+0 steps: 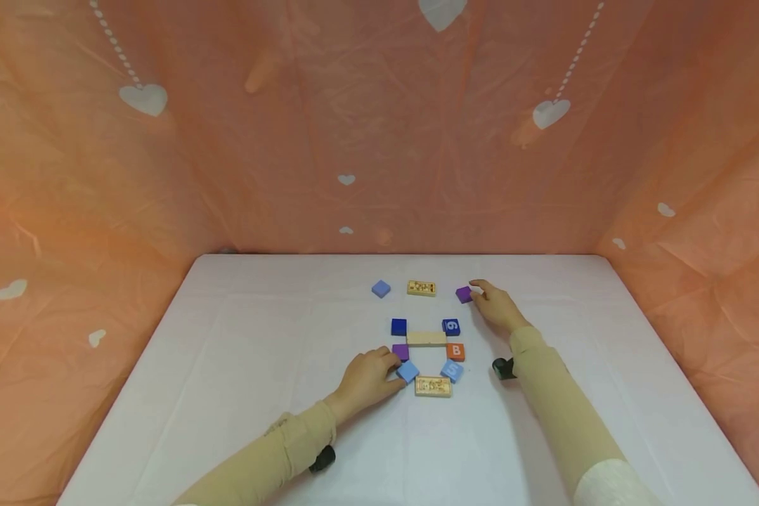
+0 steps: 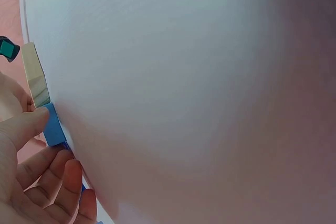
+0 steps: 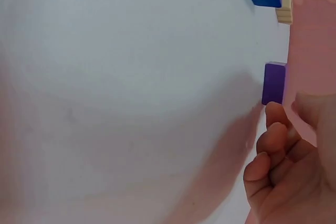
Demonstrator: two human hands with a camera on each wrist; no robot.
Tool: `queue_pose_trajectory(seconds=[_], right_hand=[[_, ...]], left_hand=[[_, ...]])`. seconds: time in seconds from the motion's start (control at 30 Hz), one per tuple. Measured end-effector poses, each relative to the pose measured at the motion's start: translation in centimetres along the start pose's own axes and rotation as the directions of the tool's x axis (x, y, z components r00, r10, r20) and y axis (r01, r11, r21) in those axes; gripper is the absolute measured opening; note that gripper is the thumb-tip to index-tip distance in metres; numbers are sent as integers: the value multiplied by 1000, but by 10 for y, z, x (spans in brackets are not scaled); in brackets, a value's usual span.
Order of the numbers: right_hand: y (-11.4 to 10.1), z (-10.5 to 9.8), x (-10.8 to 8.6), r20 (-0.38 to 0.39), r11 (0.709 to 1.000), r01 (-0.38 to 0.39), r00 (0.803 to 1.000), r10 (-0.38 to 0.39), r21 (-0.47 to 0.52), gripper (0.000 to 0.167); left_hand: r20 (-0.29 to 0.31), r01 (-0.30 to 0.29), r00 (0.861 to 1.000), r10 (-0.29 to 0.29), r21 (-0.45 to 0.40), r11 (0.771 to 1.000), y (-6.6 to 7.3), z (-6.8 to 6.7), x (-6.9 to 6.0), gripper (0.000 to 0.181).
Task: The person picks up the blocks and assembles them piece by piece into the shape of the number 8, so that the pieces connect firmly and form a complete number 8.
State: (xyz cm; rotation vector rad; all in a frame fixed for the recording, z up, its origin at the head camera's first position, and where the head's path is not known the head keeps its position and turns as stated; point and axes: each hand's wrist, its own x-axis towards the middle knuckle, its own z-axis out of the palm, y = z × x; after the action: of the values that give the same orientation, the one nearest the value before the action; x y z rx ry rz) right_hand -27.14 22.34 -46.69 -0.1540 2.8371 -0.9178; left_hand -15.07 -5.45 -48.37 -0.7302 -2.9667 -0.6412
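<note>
My left hand [image 1: 368,379] lies at the left of the wooden blocks and pinches a light blue square block [image 1: 407,372] between thumb and fingers. In the left wrist view, the thumb is at one end of that blue block [image 2: 53,126] and fingertips are at the other. Directly behind it sits a purple block [image 1: 400,352], close to the left fingertips. My right hand [image 1: 497,306] is at the far right, beside another purple block [image 1: 464,294]. In the right wrist view, a fingertip meets or nearly meets this purple block [image 3: 273,83], while the thumb stands apart from it.
A plain wooden plank [image 1: 426,339] lies between dark blue blocks [image 1: 399,327] and an orange block [image 1: 455,351]. A printed wooden tile [image 1: 433,386] and a light blue block marked 5 [image 1: 452,370] are nearer. Farther back are another printed tile [image 1: 421,287] and a blue block [image 1: 381,289].
</note>
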Motion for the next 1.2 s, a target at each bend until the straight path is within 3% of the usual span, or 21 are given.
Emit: queue_pose_trajectory(seconds=[0.2,0.7,1.07,1.2], right_hand=[[6,4,2,15,1000,-20,1000,20,8,42],[10,9,8,6,999,-40,999,40,-1,41],[0,13,8,97,988,-106,991,95,112,41],[-6,16,6,113,991,-73,992,60,112,40]], left_hand=[[28,18,999,-19,19,1000,-1,1,2,26],[28,13,1000,-14,21,1000,-1,2,1,28],[39,23,999,-24,22,999,-1,1,0,29],[43,25,999,-26,24,999,-1,1,0,29]])
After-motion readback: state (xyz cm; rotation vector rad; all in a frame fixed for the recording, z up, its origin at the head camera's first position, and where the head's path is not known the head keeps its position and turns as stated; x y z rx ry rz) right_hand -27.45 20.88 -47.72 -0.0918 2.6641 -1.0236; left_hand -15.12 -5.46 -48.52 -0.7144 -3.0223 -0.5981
